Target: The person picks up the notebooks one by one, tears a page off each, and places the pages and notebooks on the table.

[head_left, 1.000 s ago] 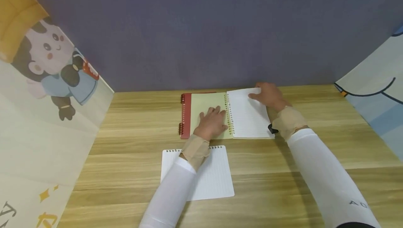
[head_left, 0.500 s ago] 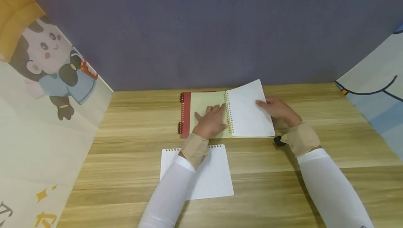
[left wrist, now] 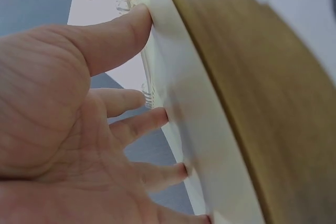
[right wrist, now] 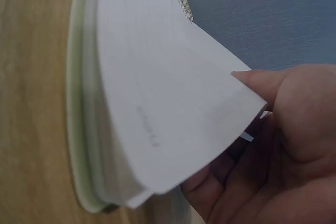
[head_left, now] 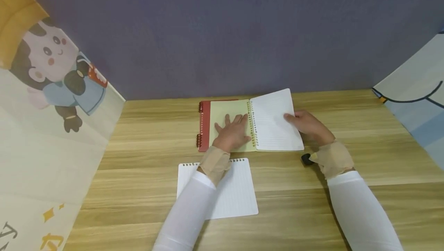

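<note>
A ring-bound notebook (head_left: pixel 227 107) lies spread at the back of the table, its pale green inner cover on the left and lined white pages on the right. My left hand (head_left: pixel 231 134) rests on the green cover with fingers spread. In the left wrist view, the fingertips (left wrist: pixel 160 116) press against this surface beside the rings. At the pages' right edge, my right hand (head_left: pixel 310 123) pinches a white page (head_left: pixel 273 123) between thumb and fingers. That page is bent up and its top corner stands raised. In the right wrist view, other pages (right wrist: pixel 94 103) lie beneath it.
A loose lined sheet (head_left: pixel 236 193) with punched holes lies in front, partly hidden under my left forearm. Red cover material (head_left: pixel 205 127) with dark red rings shows at the notebook's left. A dark upright panel (head_left: pixel 229 35) stands behind the table (head_left: pixel 149 139); printed walls flank it.
My right hand has moved from the page's top right corner down along its right edge, and the top corner now stands higher. The left hand stays nearly still.
</note>
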### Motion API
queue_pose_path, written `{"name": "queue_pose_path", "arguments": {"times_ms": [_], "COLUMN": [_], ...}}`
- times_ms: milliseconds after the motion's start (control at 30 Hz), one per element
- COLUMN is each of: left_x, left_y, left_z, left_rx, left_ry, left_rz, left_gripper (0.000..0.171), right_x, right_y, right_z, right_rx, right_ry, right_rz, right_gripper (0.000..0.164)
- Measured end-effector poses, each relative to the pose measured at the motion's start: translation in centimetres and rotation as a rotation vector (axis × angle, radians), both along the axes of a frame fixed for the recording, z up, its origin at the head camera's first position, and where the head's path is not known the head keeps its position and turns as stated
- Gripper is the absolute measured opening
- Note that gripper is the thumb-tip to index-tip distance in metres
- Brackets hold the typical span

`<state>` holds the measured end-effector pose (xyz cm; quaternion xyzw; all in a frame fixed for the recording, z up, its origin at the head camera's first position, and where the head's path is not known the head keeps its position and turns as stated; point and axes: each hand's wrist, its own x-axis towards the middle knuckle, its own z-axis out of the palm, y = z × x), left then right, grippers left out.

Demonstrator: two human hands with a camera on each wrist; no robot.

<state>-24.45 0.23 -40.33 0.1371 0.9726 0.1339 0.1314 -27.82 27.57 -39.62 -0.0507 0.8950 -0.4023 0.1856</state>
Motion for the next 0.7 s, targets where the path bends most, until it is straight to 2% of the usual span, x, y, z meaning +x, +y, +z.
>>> {"name": "queue_pose_path", "arguments": {"times_ms": [233, 533, 700], "left_x": [-0.3, -2.2, -2.7], "left_y": [0.1, 0.5, 0.5], "left_z": [0.4, 1.9, 2.5], "left_rx": [-0.016, -0.099, -0.15], "left_ry": [-0.011, -0.031, -0.026], "left_rz": [0.018, 0.006, 0.018], "left_gripper": [0.087, 0.107, 0.113], "right_x": [0.0, -0.3, -0.1], "right_y": [0.1, 0.4, 0.2], "right_z": [-0.3, -0.8, -0.7], "right_rx": [0.031, 0.07, 0.051], "right_ry": [0.028, 0.041, 0.034], "right_rz": [0.004, -0.001, 0.004], "right_gripper": [0.065, 0.069, 0.068]}}
